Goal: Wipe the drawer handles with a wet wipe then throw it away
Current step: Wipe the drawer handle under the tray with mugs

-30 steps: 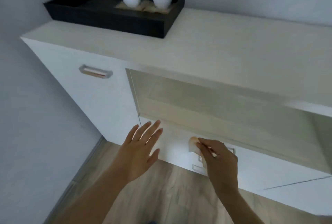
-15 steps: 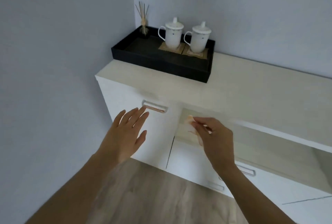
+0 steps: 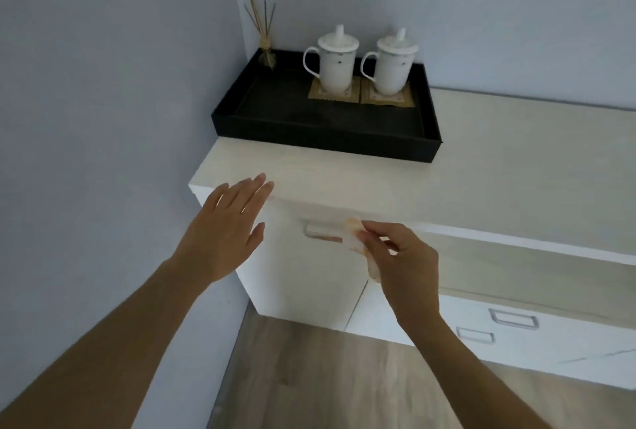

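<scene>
My right hand [image 3: 402,267] pinches a pale folded wet wipe [image 3: 354,234] at the right end of the recessed metal handle [image 3: 321,232] on the white cabinet's left front [image 3: 309,284]. The wipe covers that end of the handle. My left hand [image 3: 229,227] hovers flat with straight fingers to the left of the handle, by the cabinet's top corner, holding nothing. Two more metal handles [image 3: 512,318] [image 3: 475,335] sit on the low white drawers at the lower right.
A black tray [image 3: 261,125] with two lidded white mugs [image 3: 335,62] [image 3: 392,65] and a reed diffuser [image 3: 265,39] stands on the cabinet top. An open beige compartment [image 3: 537,267] lies to the right. A wall runs close on the left, wooden floor below.
The view has risen from the lower drawers to the cabinet top. My right hand carried the wipe up and left, from the low drawer handle to the upper left handle. My left hand rose too.
</scene>
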